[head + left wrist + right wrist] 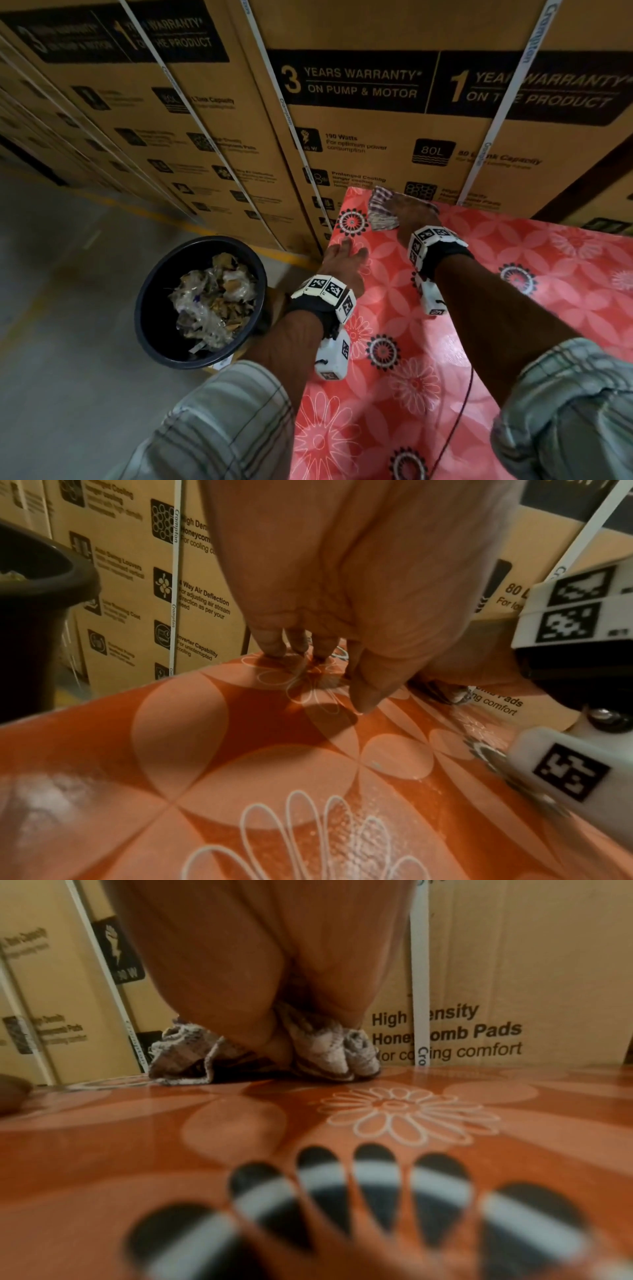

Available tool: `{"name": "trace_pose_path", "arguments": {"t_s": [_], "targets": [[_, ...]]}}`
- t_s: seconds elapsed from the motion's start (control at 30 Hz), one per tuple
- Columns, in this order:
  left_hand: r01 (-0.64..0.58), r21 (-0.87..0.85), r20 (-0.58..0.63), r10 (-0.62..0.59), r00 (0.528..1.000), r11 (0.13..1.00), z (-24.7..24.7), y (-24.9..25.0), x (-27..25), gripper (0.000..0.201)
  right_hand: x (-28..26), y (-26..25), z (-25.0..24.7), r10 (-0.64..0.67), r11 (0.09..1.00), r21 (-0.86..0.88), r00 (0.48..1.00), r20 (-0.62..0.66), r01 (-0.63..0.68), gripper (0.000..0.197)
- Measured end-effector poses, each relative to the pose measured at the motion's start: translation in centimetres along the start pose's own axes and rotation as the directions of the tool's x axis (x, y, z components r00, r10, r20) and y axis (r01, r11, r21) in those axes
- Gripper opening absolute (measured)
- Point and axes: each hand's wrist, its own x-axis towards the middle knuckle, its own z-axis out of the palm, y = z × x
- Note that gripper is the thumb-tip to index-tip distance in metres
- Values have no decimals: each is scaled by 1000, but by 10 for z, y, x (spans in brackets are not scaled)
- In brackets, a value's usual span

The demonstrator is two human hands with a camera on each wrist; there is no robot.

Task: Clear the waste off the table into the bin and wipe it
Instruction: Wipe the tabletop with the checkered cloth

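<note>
A red floral tablecloth covers the table (455, 346). At its far left corner my right hand (409, 209) presses down on a checked cloth (381, 214). In the right wrist view the cloth (185, 1053) is bunched up between thumb and fingers of the right hand (277, 1042). My left hand (346, 258) rests near the table's left edge with straight fingers, holding nothing; its fingertips (274, 645) touch the tablecloth (222, 756). A black bin (144, 291) stands on the floor left of the table, holding crumpled plastic and paper waste (215, 301).
Tall cardboard boxes (376, 144) stand tight against the table's far edge and run along the left behind the bin. White dust (366, 840) lies on the tablecloth below my left wrist. A thin cable (462, 411) trails over the table. Grey floor (68, 377) surrounds the bin.
</note>
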Motion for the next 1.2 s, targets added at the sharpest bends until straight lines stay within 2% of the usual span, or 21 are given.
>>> {"name": "trace_pose_path", "arguments": {"t_s": [0.1, 0.17, 0.27, 0.4, 0.5, 0.63, 0.7, 0.83, 1.03, 1.2], "targets": [[10, -10, -41, -11, 999, 1000, 1, 3, -4, 66, -26, -5, -1, -6, 999, 37, 1000, -16, 7, 60], [15, -26, -45, -16, 999, 1000, 0, 6, -7, 65, -53, -10, 1, -17, 998, 65, 997, -71, 22, 58], [13, -34, -31, -14, 999, 999, -4, 7, -10, 62, -87, -13, 10, -51, 987, 148, 992, -114, 68, 67], [13, -38, -28, -14, 1000, 999, -7, 8, -13, 65, -84, -7, 8, -24, 987, 159, 997, -71, 36, 74], [6, -37, -41, -8, 999, 999, -4, 8, -14, 67, -74, -7, 2, 12, 992, 128, 1000, -25, -8, 71], [0, -55, -47, -3, 999, 998, -7, 11, -27, 64, -96, -16, 9, 12, 985, 173, 993, -120, 9, 60], [-3, -43, 17, 4, 1000, 999, -9, 12, -39, 72, -123, -26, 22, -1, 979, 199, 984, -179, 37, 53], [-3, 23, 73, 1, 997, 1000, -1, 9, -67, 89, -138, -30, 44, -54, 982, 172, 992, -117, 73, 61], [-23, 61, 59, 20, 998, 998, 0, 9, -81, 83, -110, -25, 36, 40, 986, 165, 987, -156, -14, 58], [-59, 97, 70, 52, 996, 994, 5, 6, -94, 81, -146, -45, 42, -5, 989, 145, 990, -144, 26, 67]]}}
